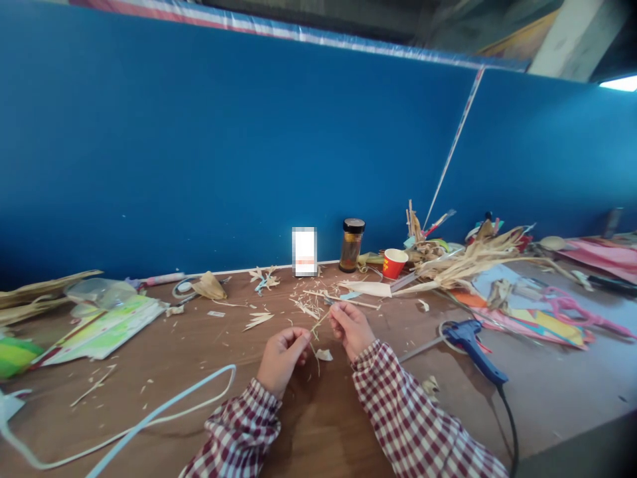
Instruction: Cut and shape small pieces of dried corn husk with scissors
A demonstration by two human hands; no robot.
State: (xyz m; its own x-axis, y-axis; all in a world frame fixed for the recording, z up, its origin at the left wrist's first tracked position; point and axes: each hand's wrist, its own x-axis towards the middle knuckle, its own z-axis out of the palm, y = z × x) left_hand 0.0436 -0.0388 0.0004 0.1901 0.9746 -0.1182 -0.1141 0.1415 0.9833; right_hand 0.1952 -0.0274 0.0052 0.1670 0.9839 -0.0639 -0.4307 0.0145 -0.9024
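My left hand (284, 357) is closed in a pinch on a thin strip of dried husk (320, 321) above the brown table. The strip slants up toward my right hand (351, 329), whose thumb and fingers are pinched at its other end. Something small and dark shows at the right fingertips, too small to name. Thin fibres hang below the left fingers. Just under the hands lies a pale husk scrap (324, 355). Beyond them are scattered husk slivers (307, 307) and a thin stick (343, 300).
A blue glue gun (470, 345) with a trailing cord lies at right, near pink scissors (580, 312). A red paper cup (395, 264) and black-lidded jar (352, 245) stand at the back, beside dried husks (472, 262). White cable (164, 418) loops at front left.
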